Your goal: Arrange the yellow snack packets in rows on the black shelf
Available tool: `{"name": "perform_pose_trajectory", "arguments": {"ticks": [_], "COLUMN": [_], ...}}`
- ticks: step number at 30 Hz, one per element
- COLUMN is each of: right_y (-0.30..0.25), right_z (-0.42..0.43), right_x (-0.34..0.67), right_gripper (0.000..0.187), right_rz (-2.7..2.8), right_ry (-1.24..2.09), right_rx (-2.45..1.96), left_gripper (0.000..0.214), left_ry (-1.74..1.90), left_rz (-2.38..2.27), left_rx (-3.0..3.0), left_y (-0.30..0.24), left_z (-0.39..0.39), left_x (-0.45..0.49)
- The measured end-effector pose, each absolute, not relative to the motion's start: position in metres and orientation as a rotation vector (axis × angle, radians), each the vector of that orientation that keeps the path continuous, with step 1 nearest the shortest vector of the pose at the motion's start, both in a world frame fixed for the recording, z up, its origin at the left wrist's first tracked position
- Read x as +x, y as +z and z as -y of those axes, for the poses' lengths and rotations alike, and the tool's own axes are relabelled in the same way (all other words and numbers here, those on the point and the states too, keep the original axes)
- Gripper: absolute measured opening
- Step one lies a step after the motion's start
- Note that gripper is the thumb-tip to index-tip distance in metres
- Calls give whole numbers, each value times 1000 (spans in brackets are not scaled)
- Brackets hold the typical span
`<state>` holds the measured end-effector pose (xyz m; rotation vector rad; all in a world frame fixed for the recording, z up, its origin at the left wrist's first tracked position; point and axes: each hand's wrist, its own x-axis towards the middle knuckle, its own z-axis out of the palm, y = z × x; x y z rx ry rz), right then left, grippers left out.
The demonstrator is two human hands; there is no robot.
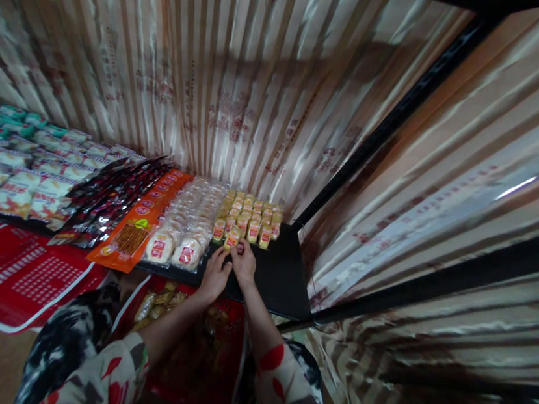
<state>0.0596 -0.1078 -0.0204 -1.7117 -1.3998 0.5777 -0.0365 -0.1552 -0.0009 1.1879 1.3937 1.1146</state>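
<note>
Both my hands reach to the front of a black shelf (284, 282). My left hand (215, 275) and my right hand (244, 261) meet at a small yellow snack packet (232, 239), and the fingers of both pinch around it. It sits at the front of several rows of the same yellow packets (251, 216). Just left of my hands lie rows of round white cakes in clear wrap (181, 237).
Further left on the shelf lie orange packs (135, 231), dark red packs (112, 199) and white and green bags (18, 164). A red basket of wrapped snacks (193, 343) sits below my arms. Striped foil lines the walls. A red banner (20, 273) hangs at left.
</note>
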Motion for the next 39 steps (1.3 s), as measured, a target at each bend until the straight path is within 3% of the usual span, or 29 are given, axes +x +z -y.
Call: {"name": "perform_pose_trajectory", "arguments": {"ticks": [10, 26, 34, 39], "right_y": [-34, -36, -36, -38], "right_z": [89, 95, 140, 197], "right_x": [56, 51, 43, 30], "right_gripper": [21, 19, 23, 23], "right_rz": [1406, 1360, 1331, 1321], "right_ry": [534, 473, 426, 571], "right_rx": [-1640, -1603, -1531, -1397], "left_gripper": [40, 32, 23, 22], "left_ry": [1088, 1129, 1162, 1057], "left_rz": [-1359, -1448, -1477, -1502], "left_rx": [1120, 1305, 1552, 1688], "left_y": [-19, -18, -27, -51], "left_z": [133, 134, 175, 222], "left_x": [-37, -37, -58, -83]}}
